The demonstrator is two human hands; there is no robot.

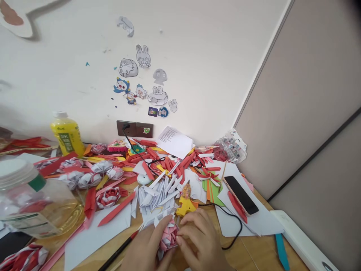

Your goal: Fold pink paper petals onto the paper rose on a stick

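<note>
A pink and white folded-paper flower (170, 236) is between my two hands at the front of the table. My left hand (148, 244) is closed around its left side, thumb along the top. The fingers of my right hand (200, 239) are bent and pinch at the flower's right edge. Just beyond the hands lies a yellow hot glue gun (186, 205), its tip pointing away. Loose white folded paper strips (158, 194) are heaped to the left of it. The flower's underside is hidden.
A large clear plastic jar (19, 203) and a yellow drink bottle (66, 137) stand on the left. On the right are a smartphone (241, 195), a black cord (239, 222) and a white long case (299, 237). Red paper strips (169, 163) lie along the wall.
</note>
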